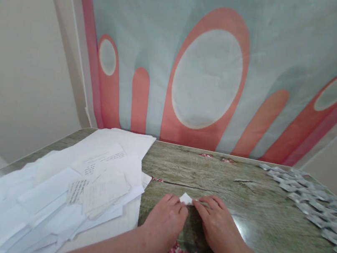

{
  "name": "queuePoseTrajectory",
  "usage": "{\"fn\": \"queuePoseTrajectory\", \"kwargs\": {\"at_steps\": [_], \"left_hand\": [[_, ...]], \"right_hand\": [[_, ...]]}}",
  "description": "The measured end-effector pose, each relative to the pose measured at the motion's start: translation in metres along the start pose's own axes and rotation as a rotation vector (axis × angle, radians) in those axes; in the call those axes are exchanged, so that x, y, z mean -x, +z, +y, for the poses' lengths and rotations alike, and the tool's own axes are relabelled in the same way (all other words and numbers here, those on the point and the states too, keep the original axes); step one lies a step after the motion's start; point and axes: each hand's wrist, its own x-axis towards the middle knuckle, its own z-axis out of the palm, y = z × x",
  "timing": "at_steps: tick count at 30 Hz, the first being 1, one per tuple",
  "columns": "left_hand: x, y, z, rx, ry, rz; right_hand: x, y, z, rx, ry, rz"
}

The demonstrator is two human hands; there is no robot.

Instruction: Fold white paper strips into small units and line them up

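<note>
A small white piece of paper [186, 198] lies on the wood-patterned table between my two hands, and one pointed corner shows. My left hand [167, 219] is closed, its curled fingers at the paper's left side. From the other side, my right hand [216, 221] reaches in with thumb and index finger on the paper's right edge. Most of the paper under the fingers is hidden, so its folds cannot be made out.
A wide heap of loose white papers [51, 193], some printed, covers the table's left side. Several small greyish folded pieces [313, 196] sit in rows along the right edge. Behind the table [269, 217] hangs a blue-grey and coral backdrop [271, 53].
</note>
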Motion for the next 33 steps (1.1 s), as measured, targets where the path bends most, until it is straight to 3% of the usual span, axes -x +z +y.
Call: {"fn": "queuePoseTrajectory", "kwargs": {"at_steps": [14,26,33], "left_hand": [[0.000,-0.006,0.002,-0.123,-0.091,-0.026],[-0.002,-0.008,-0.005,-0.163,-0.006,-0.013],[0.001,-0.002,-0.006,-0.126,-0.045,0.034]], "right_hand": [[0.000,0.001,0.000,-0.001,0.000,0.010],[0.002,0.002,0.007,-0.286,0.097,0.038],[0.002,0.015,0.015,-0.338,0.147,0.078]]}}
